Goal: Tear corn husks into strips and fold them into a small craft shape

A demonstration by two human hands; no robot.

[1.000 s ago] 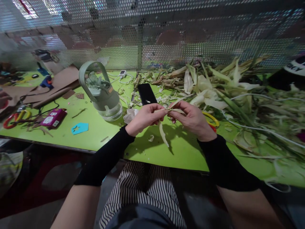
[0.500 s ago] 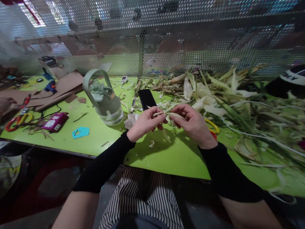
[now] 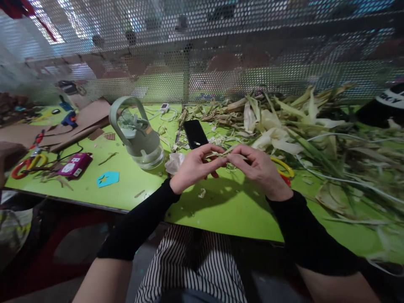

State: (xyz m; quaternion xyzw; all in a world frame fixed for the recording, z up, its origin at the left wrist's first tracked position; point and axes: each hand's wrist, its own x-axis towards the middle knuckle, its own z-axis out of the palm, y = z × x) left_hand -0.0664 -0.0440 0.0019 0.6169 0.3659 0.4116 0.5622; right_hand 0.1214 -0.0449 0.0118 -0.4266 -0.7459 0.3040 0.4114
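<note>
My left hand (image 3: 201, 162) and my right hand (image 3: 257, 168) meet above the front of the green table. Both are closed, with thumbs and fingertips pinching a pale green strip of corn husk (image 3: 234, 150) between them. The fingers hide part of the strip. Behind my hands lies a black phone (image 3: 195, 133) among husk scraps. Scissors with a yellow and red handle (image 3: 285, 167) lie just beyond my right wrist, partly covered by the hand. Crumpled white paper (image 3: 174, 162) rests beside my left hand.
A big heap of corn husks (image 3: 277, 122) covers the right side of the green table (image 3: 202, 206). To the left stand a water bottle (image 3: 143, 147), a purple box (image 3: 75, 165), a blue tag (image 3: 107, 179) and scissors (image 3: 30, 164). Another person's hand (image 3: 11, 155) is at the far left.
My hands have drawn closer together, and their fingertips now meet on the husk strip. The hanging husk end below them no longer shows. The other person's hand has come further into view.
</note>
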